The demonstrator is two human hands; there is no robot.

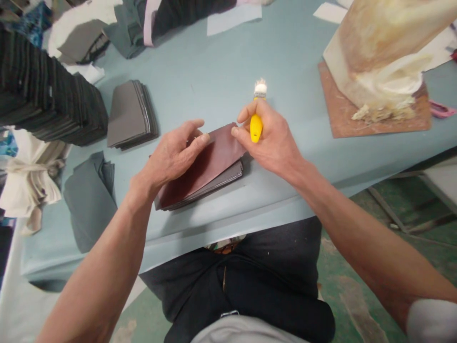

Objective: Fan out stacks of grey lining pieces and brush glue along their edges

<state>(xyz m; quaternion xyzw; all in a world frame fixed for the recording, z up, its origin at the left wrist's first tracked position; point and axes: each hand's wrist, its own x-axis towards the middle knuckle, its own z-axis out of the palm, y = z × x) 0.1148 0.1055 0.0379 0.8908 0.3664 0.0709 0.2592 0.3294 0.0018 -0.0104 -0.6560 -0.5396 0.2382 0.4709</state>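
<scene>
A dark red-brown leather-like piece (216, 155) lies on top of a stack of dark pieces (214, 180), turned slightly against it. My left hand (174, 150) rests over its left side, thumb and forefinger apart, the other fingers partly hidden. Held in my right hand (273, 138) is a brush (256, 127) with a yellow handle, its pale bristles pointing away from me. The thumb and forefinger of that hand are at the piece's upper right corner; whether they pinch it I cannot tell.
Blue-grey sheeting covers the table (228, 71). At left stand a grey stack (130, 114), a tall row of dark pieces (46, 90) and folded grey cloth (89, 200). A glue-crusted pale container (378, 52) sits on a brown board (385, 126) at right.
</scene>
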